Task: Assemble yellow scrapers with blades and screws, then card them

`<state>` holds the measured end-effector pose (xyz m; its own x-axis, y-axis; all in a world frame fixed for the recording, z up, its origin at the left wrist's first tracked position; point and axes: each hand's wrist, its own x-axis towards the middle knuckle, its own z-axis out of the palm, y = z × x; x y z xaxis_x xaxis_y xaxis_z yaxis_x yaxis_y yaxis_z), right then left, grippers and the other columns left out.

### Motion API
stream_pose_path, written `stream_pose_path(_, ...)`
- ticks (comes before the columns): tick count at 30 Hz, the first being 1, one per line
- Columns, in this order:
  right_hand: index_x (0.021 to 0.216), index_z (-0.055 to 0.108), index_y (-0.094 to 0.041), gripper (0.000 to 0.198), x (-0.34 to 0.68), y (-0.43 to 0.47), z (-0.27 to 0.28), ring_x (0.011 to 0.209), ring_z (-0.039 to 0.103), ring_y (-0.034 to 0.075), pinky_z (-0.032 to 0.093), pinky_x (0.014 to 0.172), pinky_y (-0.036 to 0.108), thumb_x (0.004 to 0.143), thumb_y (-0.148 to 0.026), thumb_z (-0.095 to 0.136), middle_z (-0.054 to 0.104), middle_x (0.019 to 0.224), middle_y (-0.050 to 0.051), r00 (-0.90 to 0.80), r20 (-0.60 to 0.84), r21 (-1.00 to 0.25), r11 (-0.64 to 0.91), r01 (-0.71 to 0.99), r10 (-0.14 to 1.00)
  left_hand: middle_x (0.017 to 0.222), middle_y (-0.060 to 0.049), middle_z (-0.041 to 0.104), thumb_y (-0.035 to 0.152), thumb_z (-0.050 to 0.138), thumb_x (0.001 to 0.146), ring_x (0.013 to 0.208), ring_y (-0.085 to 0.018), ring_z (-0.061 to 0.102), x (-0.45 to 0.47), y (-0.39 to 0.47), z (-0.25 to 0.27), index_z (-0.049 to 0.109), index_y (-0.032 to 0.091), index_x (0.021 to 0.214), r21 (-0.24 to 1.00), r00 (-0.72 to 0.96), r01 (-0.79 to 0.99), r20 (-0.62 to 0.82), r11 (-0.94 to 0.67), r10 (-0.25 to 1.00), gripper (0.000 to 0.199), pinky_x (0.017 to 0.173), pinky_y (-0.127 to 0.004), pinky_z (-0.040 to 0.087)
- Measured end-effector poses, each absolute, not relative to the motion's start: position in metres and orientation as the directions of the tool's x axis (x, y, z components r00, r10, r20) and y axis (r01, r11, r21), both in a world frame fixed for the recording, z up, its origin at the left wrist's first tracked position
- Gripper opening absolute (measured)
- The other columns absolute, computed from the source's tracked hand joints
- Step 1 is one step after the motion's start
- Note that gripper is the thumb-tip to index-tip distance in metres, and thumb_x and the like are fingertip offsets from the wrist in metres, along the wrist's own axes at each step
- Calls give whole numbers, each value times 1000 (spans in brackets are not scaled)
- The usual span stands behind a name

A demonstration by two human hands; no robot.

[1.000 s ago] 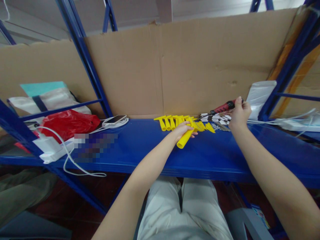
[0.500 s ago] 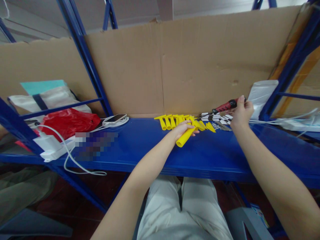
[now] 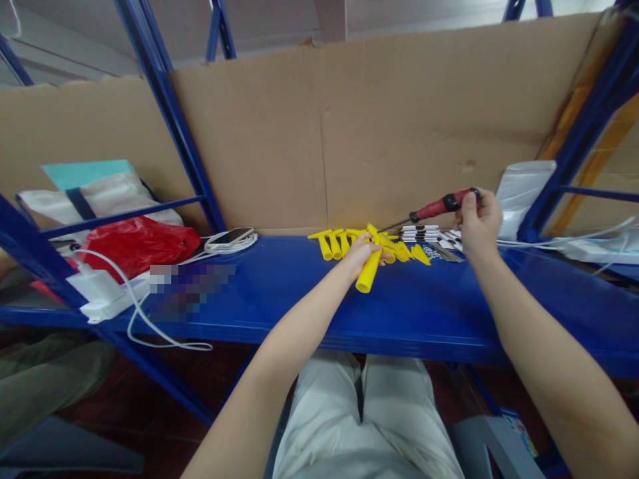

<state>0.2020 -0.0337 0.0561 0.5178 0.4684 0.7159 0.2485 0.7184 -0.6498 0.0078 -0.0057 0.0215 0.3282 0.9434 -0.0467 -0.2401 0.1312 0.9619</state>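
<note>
My left hand (image 3: 363,256) is closed around a yellow plastic scraper handle (image 3: 368,274), a hollow tube with a wider flat head, its open end facing me. In my right hand (image 3: 480,223), the fingertips pinch the rear end of a red and black screwdriver (image 3: 433,208). Its thin shaft slants down to the left and meets the head of the yellow handle; the exact contact of the tip is too small to make out. Behind my left hand stands a row of similar yellow handles (image 3: 335,245). Loose flat yellow pieces (image 3: 420,254) lie to the right of it.
Small metal screws (image 3: 430,251), stacked white-and-black packs (image 3: 420,233) and metal blades (image 3: 446,253) lie on the blue shelf (image 3: 299,293). A cardboard sheet (image 3: 399,126) stands behind. To the left are a phone (image 3: 229,237), a red plastic bag (image 3: 142,246) and white cables.
The screwdriver's handle has moved slightly left and up, with its shaft now showing more. My left hand has turned the yellow handle a little more upright.
</note>
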Motion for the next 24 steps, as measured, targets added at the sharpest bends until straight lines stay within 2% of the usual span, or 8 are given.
stream_pose_path(3,77,43,-24,22,202,-33,58,35,33,8,25,36,24,80,-39,59,42,50,-8,558,663,-684,706,182,499,119,-11,59,-2,45,78,70,-14,68,8,-7,23,39,22,128,968,238,-251,57,4,970,56,43,-16,47)
stream_pose_path(7,80,46,-24,22,200,-29,56,34,35,8,26,35,23,75,-35,64,44,51,-8,571,612,-726,676,129,548,124,-8,56,0,44,80,72,-10,66,7,-7,26,40,25,126,969,140,-233,115,-81,983,53,43,-12,44)
stream_pose_path(13,81,54,-23,32,202,-24,49,35,39,8,29,36,22,75,-53,63,46,53,-6,416,533,-824,564,58,737,132,-8,50,1,47,81,70,-7,63,4,-2,23,41,29,129,970,-16,-194,144,-145,989,56,43,-10,40)
stream_pose_path(17,83,55,-23,31,203,-27,51,40,44,10,35,39,23,81,-54,56,49,52,-5,312,427,-878,472,-81,849,139,-6,46,0,46,80,68,-6,61,3,3,18,40,31,132,962,-50,-148,224,-229,973,60,40,-11,38)
stream_pose_path(21,77,49,-23,28,203,-28,53,45,47,10,40,44,24,84,-50,55,56,60,-3,268,404,-883,449,-136,875,141,-6,45,0,45,80,68,-6,60,1,7,15,38,31,135,949,-51,-115,288,-292,956,63,40,-11,38)
stream_pose_path(24,73,46,-23,33,205,-26,52,43,45,10,39,43,24,82,-53,58,53,58,-4,258,409,-883,451,-130,875,140,-6,46,1,47,80,70,-7,60,1,9,14,37,32,136,941,-65,-92,322,-327,945,65,42,-12,40)
